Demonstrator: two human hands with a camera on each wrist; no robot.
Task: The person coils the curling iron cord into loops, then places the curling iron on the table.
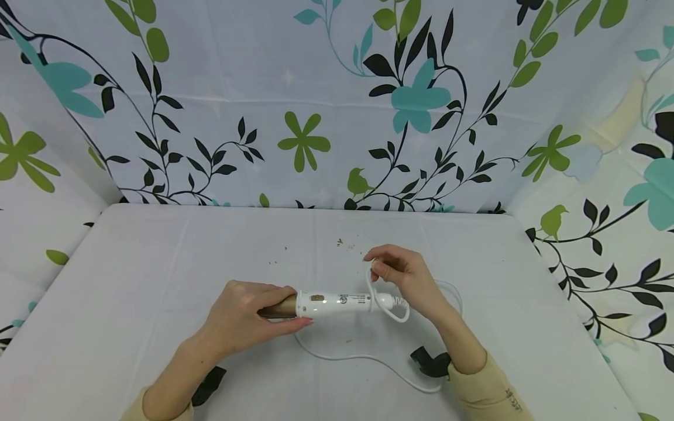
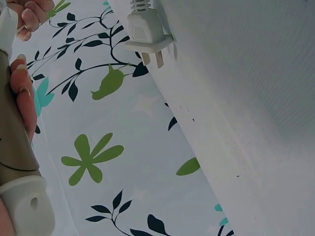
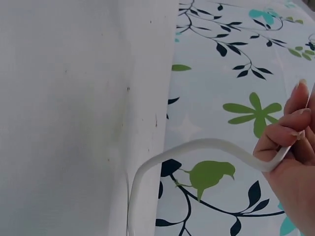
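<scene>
A hair straightener [image 1: 334, 303] with a white handle and gold-brown body lies crosswise in front of me. My left hand [image 1: 244, 313] grips its gold-brown part [image 2: 19, 132], thumb on the near side and fingers across the far side. White cord [image 1: 363, 356] leaves the handle's right end and loops around it there. My right hand [image 1: 405, 278] pinches this cord between thumb and fingers, just above the handle; the right wrist view shows the cord [image 3: 206, 143] curving away from the fingers. In the left wrist view, a white two-prong plug [image 2: 146, 29] shows at the top.
The white table [image 1: 158, 257] carries small dark crumbs [image 1: 339, 241] beyond the hands. Patterned cloth [image 1: 237, 88] with leaves and flowers hangs at the back and sides. Black pieces [image 1: 432, 362] sit at both wrists, near the sleeves.
</scene>
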